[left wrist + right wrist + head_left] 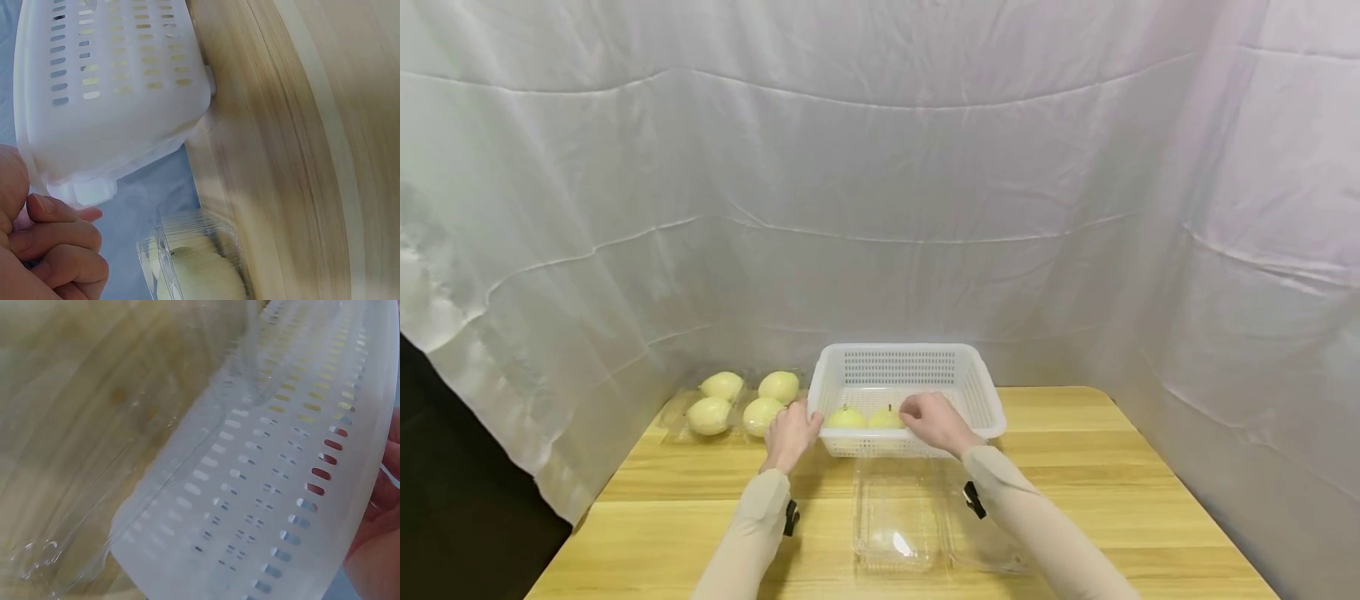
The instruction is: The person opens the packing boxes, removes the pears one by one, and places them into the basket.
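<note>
The step in hand looks like work on the fruit inside the white basket (917, 447), most likely taking a pear out, though placing one there would look much alike; the basket stands on the tabletop (1120, 467) with two yellow-green pears showing side by side near its front wall, the left pear (844, 420) and the right pear (883, 419); both have their stems upward.

The left hand (788, 435) is at the basket's front left corner, its fingers curled and its thumb at the rim, apparently pinching it to keep it steady; the right hand (937, 422) reaches over the front wall, fingers bent at the side of the right pear; whether they already pinch it I cannot tell, for the hand hides that side.

Just in front of the basket lies a clear container (898, 504), opened out, with no fruit to be seen in it; four more pears (709, 415) sit in clear packaging to the left of the basket.

If lifting is the aim, the next move calls for a secure but gentle hold round the pear, then a rise clear of the rim; the left hand should meanwhile keep the light-looking basket from tipping.
</note>
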The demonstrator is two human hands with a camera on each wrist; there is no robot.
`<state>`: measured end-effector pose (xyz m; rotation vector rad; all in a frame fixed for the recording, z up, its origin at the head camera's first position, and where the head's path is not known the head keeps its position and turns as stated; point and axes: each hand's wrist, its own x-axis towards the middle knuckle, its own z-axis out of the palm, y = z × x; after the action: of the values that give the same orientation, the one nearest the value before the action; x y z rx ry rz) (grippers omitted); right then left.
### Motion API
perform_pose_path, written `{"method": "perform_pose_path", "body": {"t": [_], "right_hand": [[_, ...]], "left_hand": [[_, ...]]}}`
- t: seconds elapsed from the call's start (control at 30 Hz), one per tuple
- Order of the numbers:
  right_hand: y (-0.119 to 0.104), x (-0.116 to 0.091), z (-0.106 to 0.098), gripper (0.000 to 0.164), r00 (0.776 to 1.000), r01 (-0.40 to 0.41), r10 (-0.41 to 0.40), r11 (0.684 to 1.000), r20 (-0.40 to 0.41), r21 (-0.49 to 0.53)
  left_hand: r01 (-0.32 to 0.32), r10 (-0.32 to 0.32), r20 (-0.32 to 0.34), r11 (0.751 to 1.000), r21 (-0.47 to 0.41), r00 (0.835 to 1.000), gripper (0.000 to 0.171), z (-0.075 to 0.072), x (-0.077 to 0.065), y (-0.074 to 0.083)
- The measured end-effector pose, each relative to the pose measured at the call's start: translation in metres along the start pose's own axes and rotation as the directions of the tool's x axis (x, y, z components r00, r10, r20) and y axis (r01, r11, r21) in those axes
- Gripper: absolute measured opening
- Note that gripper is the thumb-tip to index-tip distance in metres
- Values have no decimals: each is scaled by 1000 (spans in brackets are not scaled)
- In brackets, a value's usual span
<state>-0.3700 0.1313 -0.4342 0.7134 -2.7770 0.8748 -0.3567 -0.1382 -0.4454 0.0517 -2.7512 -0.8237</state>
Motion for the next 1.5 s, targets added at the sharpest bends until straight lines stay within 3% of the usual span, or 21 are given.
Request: {"method": "perform_pose_path", "body": {"t": [0.17,0.37,0.5,0.67,0.87,1.1,1.27,1.5], "right_hand": [[-3,-13,-1,16,992,90,-103,984,-77,-155],[-7,-35,2,8,957,195,-255,919,-137,-342],[-8,-51,3,7,946,256,-309,899,-99,-356],[-5,-71,6,5,937,337,-348,881,28,-332],[-1,-89,6,6,948,316,-286,901,140,-298],[-5,-102,2,30,962,205,-148,946,228,-251],[-5,-106,3,24,960,107,-39,967,279,-231],[2,-111,-1,17,952,52,-3,987,306,-154]], "left_hand": [[-20,20,4,1000,11,1000,34,0,2,-2],[-19,19,1,1000,14,1000,35,-1,1,-1],[-24,24,-5,1000,12,1000,36,-1,1,0],[-18,18,-10,1000,12,1000,37,0,0,-1],[-11,12,-12,1000,16,1000,33,1,1,-1],[-1,1,-15,1000,25,1000,27,0,3,-1],[8,-8,-6,1000,27,1000,28,-1,2,0],[11,-10,-10,999,32,1000,26,-1,1,1]]}}
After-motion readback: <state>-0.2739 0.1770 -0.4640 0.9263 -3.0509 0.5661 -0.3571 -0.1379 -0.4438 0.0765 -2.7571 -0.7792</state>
